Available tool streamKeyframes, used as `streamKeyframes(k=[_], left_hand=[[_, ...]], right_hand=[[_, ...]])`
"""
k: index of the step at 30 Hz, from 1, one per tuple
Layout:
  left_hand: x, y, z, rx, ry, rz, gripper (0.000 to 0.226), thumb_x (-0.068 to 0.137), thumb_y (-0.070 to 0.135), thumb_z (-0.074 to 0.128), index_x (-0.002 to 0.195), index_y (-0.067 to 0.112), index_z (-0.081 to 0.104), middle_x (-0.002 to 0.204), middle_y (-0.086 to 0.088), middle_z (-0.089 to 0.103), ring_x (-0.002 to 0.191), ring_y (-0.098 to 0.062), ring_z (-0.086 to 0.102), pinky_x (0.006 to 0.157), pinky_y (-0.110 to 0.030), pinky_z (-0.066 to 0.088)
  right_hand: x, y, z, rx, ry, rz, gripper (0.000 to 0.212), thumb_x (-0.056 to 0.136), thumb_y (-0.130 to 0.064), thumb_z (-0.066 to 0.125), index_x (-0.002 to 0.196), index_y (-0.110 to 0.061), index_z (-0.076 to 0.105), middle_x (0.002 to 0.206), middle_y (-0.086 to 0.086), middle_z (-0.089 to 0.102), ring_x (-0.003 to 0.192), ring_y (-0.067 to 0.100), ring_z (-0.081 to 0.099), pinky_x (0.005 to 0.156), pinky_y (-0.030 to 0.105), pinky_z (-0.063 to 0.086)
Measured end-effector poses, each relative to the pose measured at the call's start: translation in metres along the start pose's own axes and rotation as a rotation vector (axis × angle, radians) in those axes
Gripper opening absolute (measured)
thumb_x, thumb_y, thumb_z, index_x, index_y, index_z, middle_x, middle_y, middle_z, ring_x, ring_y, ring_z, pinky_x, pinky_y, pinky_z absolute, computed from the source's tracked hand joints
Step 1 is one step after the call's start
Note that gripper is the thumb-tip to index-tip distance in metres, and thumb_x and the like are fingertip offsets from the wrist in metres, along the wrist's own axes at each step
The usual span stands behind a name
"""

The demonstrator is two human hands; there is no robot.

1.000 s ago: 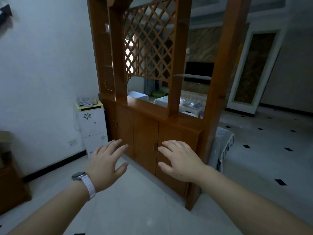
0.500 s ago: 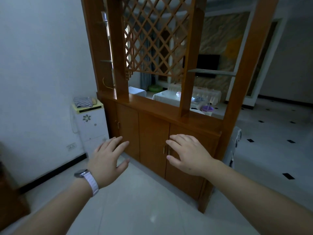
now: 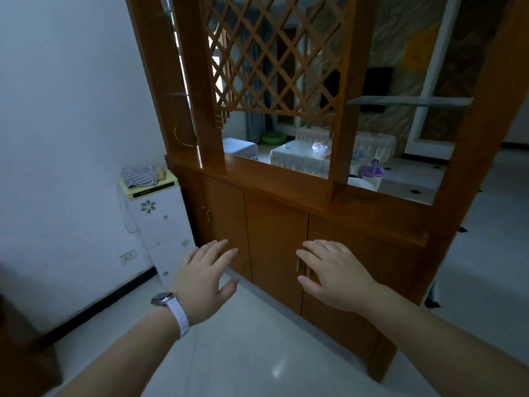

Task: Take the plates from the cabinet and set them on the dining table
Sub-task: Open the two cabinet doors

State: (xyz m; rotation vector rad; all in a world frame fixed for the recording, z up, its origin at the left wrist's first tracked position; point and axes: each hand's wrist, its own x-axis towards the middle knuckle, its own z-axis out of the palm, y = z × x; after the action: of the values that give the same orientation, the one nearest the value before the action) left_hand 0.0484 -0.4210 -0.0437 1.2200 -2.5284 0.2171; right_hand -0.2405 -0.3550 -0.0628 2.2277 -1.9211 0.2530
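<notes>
The wooden cabinet (image 3: 274, 224) fills the middle of the view. It has four closed doors below, in two pairs, so whatever is inside is hidden. On top of it stand upright posts, one lattice panel (image 3: 272, 58) and one glass shelf (image 3: 409, 101) to the lattice's right. Through the opening above the cabinet's top, one cloth-covered table (image 3: 300, 160) shows in the room beyond, with a purple tub (image 3: 370, 173) to its right.

Just to the left of the cabinet, against the wall, stands one white floor unit (image 3: 163, 224) printed with flowers. The dark strip on its front carries marks too small to read. A striped cloth (image 3: 140, 176) lies on top of it, and one wall socket (image 3: 128, 256) sits low on the wall further left.

Two hands reach toward the cabinet's doors, both empty. The left hand (image 3: 203, 279), fingers spread, hangs before the left pair of doors and wears a watch (image 3: 163, 298) on a pale strap. The right hand (image 3: 335, 276), fingers spread, covers part of the two brass handles (image 3: 298, 266) where the right pair of doors meets. I cannot tell whether it touches them.
</notes>
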Motion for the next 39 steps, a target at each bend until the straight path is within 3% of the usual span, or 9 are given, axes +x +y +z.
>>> streamKeyframes(k=[11,19,24,32,39], left_hand=[[0.146,-0.029,0.073,-0.024,-0.056,0.063,0.056,0.091,0.049,0.048,0.141,0.026,0.045,0.148,-0.004,0.045,0.137,-0.027,0.037,0.112,-0.047,0.028],[0.208,-0.059,0.118,-0.026,-0.075,0.188,0.053,0.083,0.047,0.056,0.13,0.024,0.055,0.133,-0.006,0.059,0.124,-0.03,0.054,0.1,-0.052,0.042],[0.248,-0.089,0.165,-0.069,-0.113,0.269,0.055,0.081,0.05,0.046,0.129,0.025,0.057,0.131,-0.004,0.061,0.122,-0.028,0.056,0.098,-0.05,0.043],[0.322,-0.138,0.227,-0.226,-0.159,0.462,0.053,0.081,0.045,0.061,0.129,0.023,0.059,0.132,-0.005,0.06,0.121,-0.029,0.056,0.096,-0.051,0.045],[0.361,-0.151,0.297,-0.412,-0.295,0.586,0.053,0.086,0.047,0.054,0.133,0.023,0.055,0.139,-0.004,0.053,0.127,-0.027,0.048,0.096,-0.045,0.042]], right_hand=[[0.107,0.085,0.053,0.041,-0.076,0.055,0.064,0.093,-0.062,0.025,0.148,-0.029,0.034,0.153,-0.002,0.037,0.142,0.019,0.028,0.115,0.042,0.018],[0.148,0.097,0.083,0.075,-0.136,0.136,0.064,0.095,-0.061,0.026,0.15,-0.03,0.028,0.157,-0.002,0.029,0.144,0.018,0.022,0.118,0.042,0.013],[0.17,0.096,0.11,0.088,-0.191,0.224,0.066,0.093,-0.063,0.023,0.149,-0.029,0.029,0.158,-0.001,0.029,0.145,0.02,0.021,0.117,0.043,0.011],[0.215,0.086,0.141,-0.008,-0.202,0.448,0.066,0.092,-0.061,0.026,0.146,-0.024,0.038,0.153,0.003,0.038,0.14,0.023,0.03,0.115,0.043,0.017],[0.239,0.057,0.166,-0.019,-0.211,0.662,0.058,0.09,-0.054,0.039,0.132,-0.018,0.055,0.136,0.007,0.056,0.124,0.028,0.05,0.1,0.044,0.04]])
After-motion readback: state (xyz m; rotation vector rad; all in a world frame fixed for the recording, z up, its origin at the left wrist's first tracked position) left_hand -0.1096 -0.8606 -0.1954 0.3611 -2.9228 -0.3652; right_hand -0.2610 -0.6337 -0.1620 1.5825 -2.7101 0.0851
